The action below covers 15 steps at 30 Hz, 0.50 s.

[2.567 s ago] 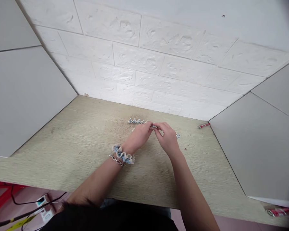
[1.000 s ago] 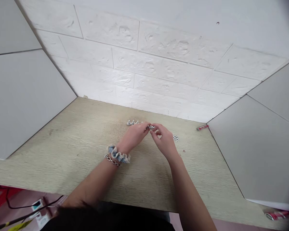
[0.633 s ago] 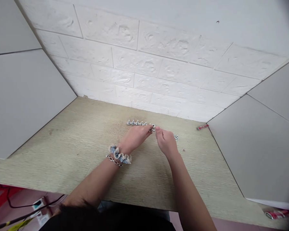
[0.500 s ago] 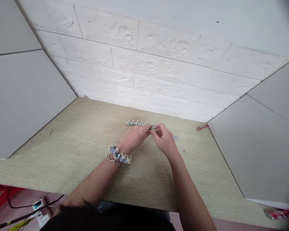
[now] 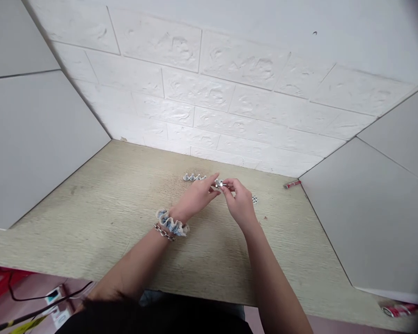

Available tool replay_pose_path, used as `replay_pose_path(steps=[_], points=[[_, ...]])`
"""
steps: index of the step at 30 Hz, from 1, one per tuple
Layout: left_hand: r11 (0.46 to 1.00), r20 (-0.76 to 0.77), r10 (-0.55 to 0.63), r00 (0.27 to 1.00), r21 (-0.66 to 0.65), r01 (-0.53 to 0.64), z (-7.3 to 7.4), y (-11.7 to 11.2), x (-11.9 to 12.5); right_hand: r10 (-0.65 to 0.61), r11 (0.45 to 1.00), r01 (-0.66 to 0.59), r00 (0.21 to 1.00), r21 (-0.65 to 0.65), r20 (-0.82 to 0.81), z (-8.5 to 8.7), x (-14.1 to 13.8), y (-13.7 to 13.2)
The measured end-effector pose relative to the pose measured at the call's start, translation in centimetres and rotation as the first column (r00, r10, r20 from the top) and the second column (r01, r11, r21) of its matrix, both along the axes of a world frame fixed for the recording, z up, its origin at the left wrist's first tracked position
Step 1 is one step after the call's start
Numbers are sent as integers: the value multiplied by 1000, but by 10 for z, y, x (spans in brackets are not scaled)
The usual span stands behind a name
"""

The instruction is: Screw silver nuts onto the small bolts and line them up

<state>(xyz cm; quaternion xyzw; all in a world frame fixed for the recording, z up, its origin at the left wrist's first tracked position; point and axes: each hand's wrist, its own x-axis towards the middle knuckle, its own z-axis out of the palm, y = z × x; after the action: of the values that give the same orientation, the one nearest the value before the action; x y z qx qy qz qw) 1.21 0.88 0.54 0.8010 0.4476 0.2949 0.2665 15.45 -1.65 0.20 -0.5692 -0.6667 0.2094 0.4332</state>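
Note:
My right hand (image 5: 239, 200) pinches a small shiny metal bolt (image 5: 222, 184) between thumb and fingertips. A wider piece sits at its left end, too small to make out fully. Just left of it, my left hand (image 5: 198, 197) has thumb and forefinger spread around that end, without a visible grip. Behind the left hand, several metal bolts (image 5: 192, 177) stand upright in a row, shanks up on round washer-like bases. The row's right part is hidden by that hand. Small round metal pieces (image 5: 255, 199) lie grouped right of my right hand, partly covered by it.
The wooden tabletop (image 5: 90, 199) meets a white brick-pattern wall (image 5: 195, 93). Grey panels (image 5: 48, 148) border both sides. One red cylinder (image 5: 292, 184) lies by the back right corner, another red cylinder (image 5: 400, 310) at the front right. Cables and a power strip (image 5: 57, 297) are below left.
My left thumb and fingers have come apart from the pinch on the bolt. My right hand keeps the bolt, which now shows more between the hands.

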Motion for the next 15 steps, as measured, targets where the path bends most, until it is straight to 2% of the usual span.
replay_pose_path(steps=[3,6,9,15], points=[[993,73,79,994,-97,-72,-2,1,0,-22,998,20,999,53,27,-1,0,0],[957,190,187,964,-258,-135,-1,1,1,-27,996,24,999,84,37,-2,-1,0],[916,302,201,932,-396,-69,4,0,1,-24,993,20,999,114,34,-2,-2,-1],[816,387,153,909,-568,104,15,-5,4,21,991,-25,999,130,32,-2,-4,-2]])
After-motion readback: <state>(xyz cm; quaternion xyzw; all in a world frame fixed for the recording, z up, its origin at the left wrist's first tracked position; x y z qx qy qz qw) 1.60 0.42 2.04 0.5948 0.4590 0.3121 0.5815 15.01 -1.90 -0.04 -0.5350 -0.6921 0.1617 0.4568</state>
